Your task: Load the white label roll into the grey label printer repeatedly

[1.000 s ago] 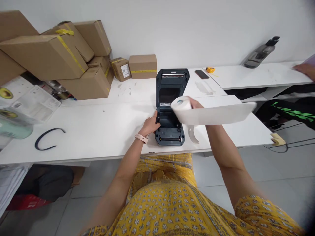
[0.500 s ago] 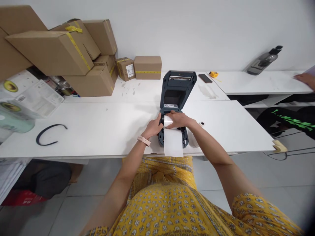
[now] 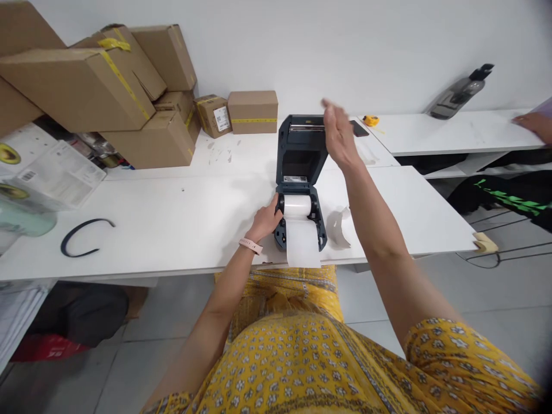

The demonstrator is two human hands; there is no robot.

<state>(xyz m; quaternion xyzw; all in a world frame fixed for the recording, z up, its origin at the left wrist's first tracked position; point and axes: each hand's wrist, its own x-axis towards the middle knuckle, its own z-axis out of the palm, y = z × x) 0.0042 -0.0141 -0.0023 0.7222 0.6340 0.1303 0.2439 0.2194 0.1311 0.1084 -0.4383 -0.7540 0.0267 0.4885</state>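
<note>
curling, left hand [image 3: 264, 220] touches printer [image 3: 321, 226]; straight-fingered right hand [image 3: 340, 135] perhaps its lid [image 3: 302, 164].

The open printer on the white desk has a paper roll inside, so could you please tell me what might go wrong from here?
The raised lid could pinch the left hand at the side of the printer if it dropped. The loose paper end, hanging out over the printer's front, might snag or get tugged askew.

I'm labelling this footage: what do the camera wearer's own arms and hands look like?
The left hand is ungloved, with a pale pink band at its wrist. The right hand is also ungloved, its wrist bare. The yellow sleeves, patterned with small pale flowers, end above the elbows.
</note>
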